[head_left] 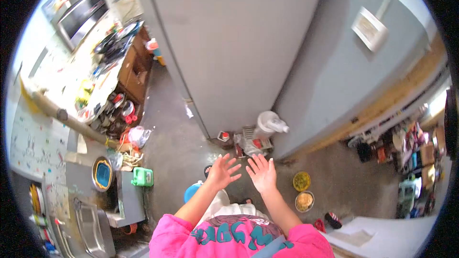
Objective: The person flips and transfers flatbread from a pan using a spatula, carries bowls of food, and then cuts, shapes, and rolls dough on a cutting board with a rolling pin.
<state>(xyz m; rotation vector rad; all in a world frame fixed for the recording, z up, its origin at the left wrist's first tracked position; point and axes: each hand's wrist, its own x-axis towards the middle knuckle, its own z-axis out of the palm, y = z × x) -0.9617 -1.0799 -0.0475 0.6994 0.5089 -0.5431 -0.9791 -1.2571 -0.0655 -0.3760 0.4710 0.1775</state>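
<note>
My left hand (222, 172) is held up in front of my body, palm showing, with its fingers spread and nothing in it. Beside it, a small gap away, my right hand (262, 174) is raised in the same way, fingers apart and bare. Neither hand touches anything. Below my left forearm, part of a blue round object (192, 192) shows near my legs. To the right of my right hand, a yellow-rimmed bowl (301, 181) with greenish food and a metal bowl (304, 201) with pale food sit on the floor.
A tall grey cabinet-like panel (229, 48) stands ahead, with a white bucket (267, 123) at its foot. At left are a cluttered counter (107, 79), a green jerrycan (142, 177) and a steel sink (91, 227). Shoes (333, 220) lie at lower right.
</note>
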